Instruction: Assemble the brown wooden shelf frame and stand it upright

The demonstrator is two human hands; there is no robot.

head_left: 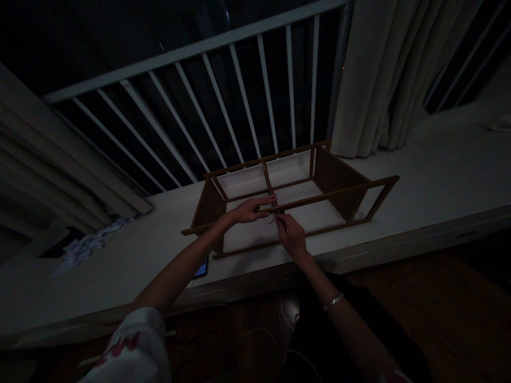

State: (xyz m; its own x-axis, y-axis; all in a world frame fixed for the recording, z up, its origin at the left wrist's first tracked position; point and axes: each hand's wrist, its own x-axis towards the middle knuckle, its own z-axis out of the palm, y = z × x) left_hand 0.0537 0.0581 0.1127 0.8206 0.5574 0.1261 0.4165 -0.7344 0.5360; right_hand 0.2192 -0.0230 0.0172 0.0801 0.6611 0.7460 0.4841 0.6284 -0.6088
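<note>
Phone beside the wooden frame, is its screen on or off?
On: the phone's visible part glows blue beside the left forearm.

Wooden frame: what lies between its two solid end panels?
In the head view, a middle crossbar, with the left hand and right hand at the near upper rail; the right apparently pinches a thin rod.

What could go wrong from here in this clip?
The thin piece pinched in the right hand might slip, and the dim light could make it hard to find. The phone lies near the front edge of the ledge; snagging the white cable hanging beside it could perhaps drag it off.
</note>
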